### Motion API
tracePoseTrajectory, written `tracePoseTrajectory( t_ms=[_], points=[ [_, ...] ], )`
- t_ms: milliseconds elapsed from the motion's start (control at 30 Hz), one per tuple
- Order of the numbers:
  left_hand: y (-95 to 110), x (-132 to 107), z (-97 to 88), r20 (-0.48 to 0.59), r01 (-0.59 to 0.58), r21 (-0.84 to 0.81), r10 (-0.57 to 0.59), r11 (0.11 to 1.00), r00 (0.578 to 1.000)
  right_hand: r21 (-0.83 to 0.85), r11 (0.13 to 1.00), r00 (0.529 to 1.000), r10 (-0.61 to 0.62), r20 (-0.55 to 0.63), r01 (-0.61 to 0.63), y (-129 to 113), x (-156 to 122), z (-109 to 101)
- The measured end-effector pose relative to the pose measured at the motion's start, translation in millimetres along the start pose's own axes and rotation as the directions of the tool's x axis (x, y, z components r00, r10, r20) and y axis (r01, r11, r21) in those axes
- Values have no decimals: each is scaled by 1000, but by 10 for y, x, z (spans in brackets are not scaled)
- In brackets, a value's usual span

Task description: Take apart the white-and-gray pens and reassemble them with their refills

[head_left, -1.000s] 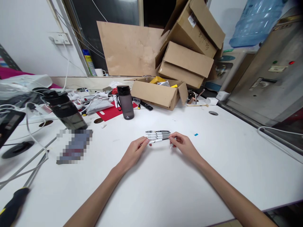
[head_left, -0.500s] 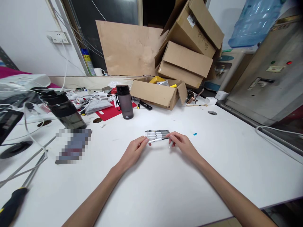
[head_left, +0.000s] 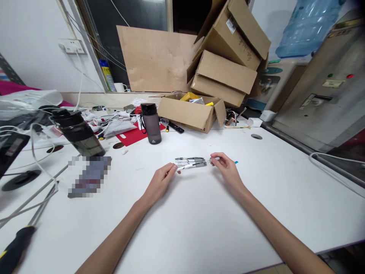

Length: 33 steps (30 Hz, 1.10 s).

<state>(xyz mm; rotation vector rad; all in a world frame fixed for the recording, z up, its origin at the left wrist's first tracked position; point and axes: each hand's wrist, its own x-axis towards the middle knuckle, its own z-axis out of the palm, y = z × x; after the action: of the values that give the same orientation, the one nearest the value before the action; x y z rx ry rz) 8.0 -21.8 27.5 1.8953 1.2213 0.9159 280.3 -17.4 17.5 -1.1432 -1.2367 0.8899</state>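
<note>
My left hand (head_left: 162, 179) is closed, pinching the left end of a white pen (head_left: 189, 166) between thumb and fingers. The pen points right, its grey end away from the hand. Just behind it, more pens (head_left: 189, 158) lie side by side on the white table, partly covered by the held one. To the right of the pens, my right hand (head_left: 226, 169) is closed on a small grey-and-white piece (head_left: 217, 158), which looks like a pen cap; the fingers cover part of it. A gap separates this hand from the pen.
A small blue scrap (head_left: 236, 162) lies beside my right hand. Farther back stand a dark water bottle (head_left: 151, 125) and an open cardboard box (head_left: 188, 112). On the left are a second bottle (head_left: 81, 133), a blurred-out flat item (head_left: 91, 177), cables and a black-handled tool (head_left: 17, 247).
My right hand has moved right and slightly away from me, off the right end of the pen, with the small piece still in its fingers. My left hand has barely moved.
</note>
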Motion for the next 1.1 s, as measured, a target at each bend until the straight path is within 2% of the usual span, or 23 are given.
tracePoseTrajectory(
  t_ms=[533, 700, 833, 1100],
  points=[
    [21, 2, 7, 13, -23, 19, 22, 1000, 1000, 13, 1000, 999, -9, 41, 8, -12, -23, 29],
    [19, 7, 24, 37, -45, 29, 44, 999, 998, 9, 1000, 989, -20, 148, 19, -23, -54, 65],
    [15, 11, 41, 66, -77, 29, 74, 997, 995, -80, 996, 967, -12, 253, 33, -89, -124, 128],
    [-2, 8, 48, 102, -79, 19, 76, 997, 992, -89, 995, 952, -8, 306, 37, -169, -165, 162]
  ],
)
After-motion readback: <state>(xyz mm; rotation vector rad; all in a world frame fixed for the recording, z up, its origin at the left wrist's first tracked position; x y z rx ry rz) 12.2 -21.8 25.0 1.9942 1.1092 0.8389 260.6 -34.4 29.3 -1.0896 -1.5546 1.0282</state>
